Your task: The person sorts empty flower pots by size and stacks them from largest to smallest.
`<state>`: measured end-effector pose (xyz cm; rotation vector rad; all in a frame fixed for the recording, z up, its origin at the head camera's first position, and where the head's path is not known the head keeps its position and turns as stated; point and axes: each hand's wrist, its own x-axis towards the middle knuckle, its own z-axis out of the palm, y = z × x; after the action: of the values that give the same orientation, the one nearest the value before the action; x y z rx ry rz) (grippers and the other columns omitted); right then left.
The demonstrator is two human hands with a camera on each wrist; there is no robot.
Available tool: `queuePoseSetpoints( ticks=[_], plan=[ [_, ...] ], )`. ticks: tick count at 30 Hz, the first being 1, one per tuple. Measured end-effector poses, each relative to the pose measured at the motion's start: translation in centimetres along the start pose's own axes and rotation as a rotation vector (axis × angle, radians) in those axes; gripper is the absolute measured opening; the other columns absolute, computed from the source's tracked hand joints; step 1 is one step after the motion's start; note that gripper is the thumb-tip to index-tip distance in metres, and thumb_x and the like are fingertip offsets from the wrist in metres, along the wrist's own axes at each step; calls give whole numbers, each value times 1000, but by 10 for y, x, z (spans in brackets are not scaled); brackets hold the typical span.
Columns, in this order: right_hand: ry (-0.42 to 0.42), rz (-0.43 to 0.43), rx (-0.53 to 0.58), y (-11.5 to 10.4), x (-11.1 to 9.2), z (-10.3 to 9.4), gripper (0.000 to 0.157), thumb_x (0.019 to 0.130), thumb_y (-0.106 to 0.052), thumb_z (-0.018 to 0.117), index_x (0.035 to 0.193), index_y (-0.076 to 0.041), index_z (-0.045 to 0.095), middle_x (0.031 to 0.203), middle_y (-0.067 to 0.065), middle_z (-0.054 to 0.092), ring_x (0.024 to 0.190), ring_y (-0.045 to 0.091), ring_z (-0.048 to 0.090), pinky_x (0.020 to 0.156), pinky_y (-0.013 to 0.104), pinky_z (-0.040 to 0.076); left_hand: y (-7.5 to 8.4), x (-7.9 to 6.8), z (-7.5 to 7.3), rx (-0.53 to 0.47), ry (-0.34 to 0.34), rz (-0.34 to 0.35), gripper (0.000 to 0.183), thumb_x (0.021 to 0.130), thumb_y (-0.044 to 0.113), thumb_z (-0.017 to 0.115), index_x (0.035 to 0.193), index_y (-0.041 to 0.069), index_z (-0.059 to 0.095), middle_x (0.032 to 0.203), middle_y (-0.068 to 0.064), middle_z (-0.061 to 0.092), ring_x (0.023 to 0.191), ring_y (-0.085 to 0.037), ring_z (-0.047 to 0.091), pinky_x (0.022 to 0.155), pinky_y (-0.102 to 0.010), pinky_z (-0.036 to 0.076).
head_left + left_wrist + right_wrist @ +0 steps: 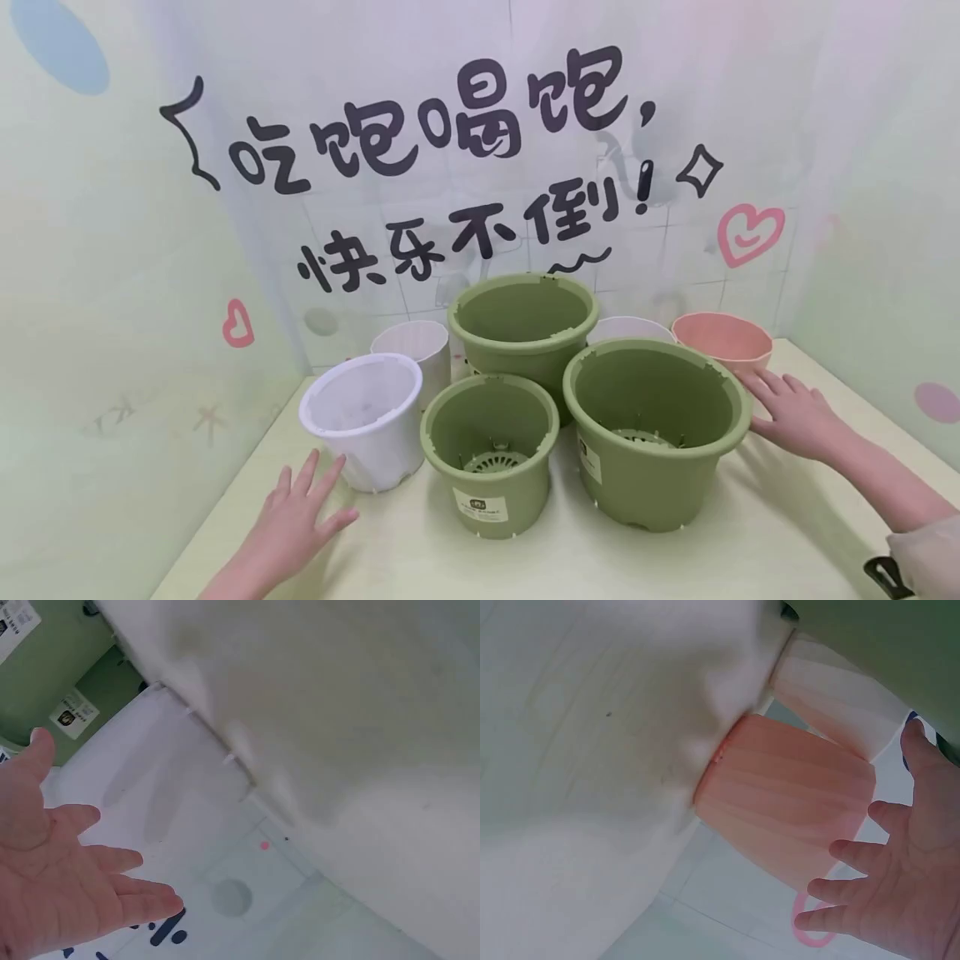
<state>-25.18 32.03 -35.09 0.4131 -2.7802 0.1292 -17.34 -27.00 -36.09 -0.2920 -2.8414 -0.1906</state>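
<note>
My left hand [288,521] is spread with straight fingers beside the white round pot [390,454], its fingertips close to the wall; whether they touch is unclear. In the left wrist view, the palm [60,877] faces that pot and holds nothing. On the other side, my right hand [802,417] reaches along the large green pot [652,487], fingers extended, near the pink pot [723,337]. The right wrist view shows its palm [907,885] bare, with the thumb near the green wall. Between the hands stands a smaller green pot [521,500] with a paper label.
Behind stand another green pot [517,362] and two pale faceted pots, one at left [437,371], one partly hidden at right [630,327]. All the pots stand upright on a pale tabletop [420,567]. A curtain with large black lettering [487,108] closes off the back.
</note>
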Motion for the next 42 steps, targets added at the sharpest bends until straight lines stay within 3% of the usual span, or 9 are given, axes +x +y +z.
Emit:
queuePoseSetpoints(
  ticks=[4,8,11,15,19,28,31,36,42],
  plan=[
    [51,-51,36,3,2,-6,68,75,-36,57,125,1,29,116,28,37,97,49,34,71,61,28,9,5,-19,-14,10,5,68,77,51,45,126,6,34,128,-27,26,106,-52,28,77,-61,28],
    [66,-100,202,8,6,-21,67,73,-26,62,122,9,31,113,33,37,99,48,35,76,55,30,23,16,-47,-48,-42,-15,62,79,53,40,122,8,42,120,-20,42,102,-41,42,72,-55,36],
    [21,-83,350,8,8,-36,64,76,-23,59,121,11,30,116,34,34,104,48,31,79,55,27,34,31,-65,-61,-64,-10,60,79,55,36,119,12,45,111,-15,52,96,-35,50,70,-51,38],
    [-17,-56,441,4,10,-49,59,80,-22,54,125,6,28,119,32,31,106,48,27,77,57,26,50,63,-78,-111,-12,44,63,79,57,33,124,13,39,117,-12,48,103,-32,46,79,-50,36],
    [-38,-36,454,-4,14,-56,55,82,-25,51,126,1,31,121,29,32,108,47,28,77,56,27,68,98,-78,-166,24,86,71,77,60,32,130,13,26,129,-11,35,113,-32,35,87,-49,31],
    [-116,21,468,-17,23,-60,57,85,-33,44,130,-6,26,117,27,41,98,42,45,72,53,37,110,185,-82,-402,-71,78,84,70,66,40,133,17,15,136,-5,22,121,-25,24,95,-44,22],
    [-128,25,503,-19,24,-60,57,85,-33,44,131,-7,24,118,26,41,101,41,43,73,51,39,119,206,-76,-467,-137,42,89,69,64,44,134,14,10,137,-6,17,123,-25,19,97,-43,19],
    [-171,27,566,-22,26,-58,56,85,-33,43,132,-10,23,122,23,39,106,37,41,77,47,40,120,229,-58,-623,-244,-1,92,69,53,55,134,9,6,137,-12,13,123,-27,16,98,-41,17],
    [-173,20,601,-30,33,-56,53,85,-33,43,130,-10,28,123,19,40,104,32,45,78,42,41,105,239,-42,-681,-244,-34,98,67,45,62,134,13,-3,136,-20,13,122,-30,17,97,-42,17]
  ],
)
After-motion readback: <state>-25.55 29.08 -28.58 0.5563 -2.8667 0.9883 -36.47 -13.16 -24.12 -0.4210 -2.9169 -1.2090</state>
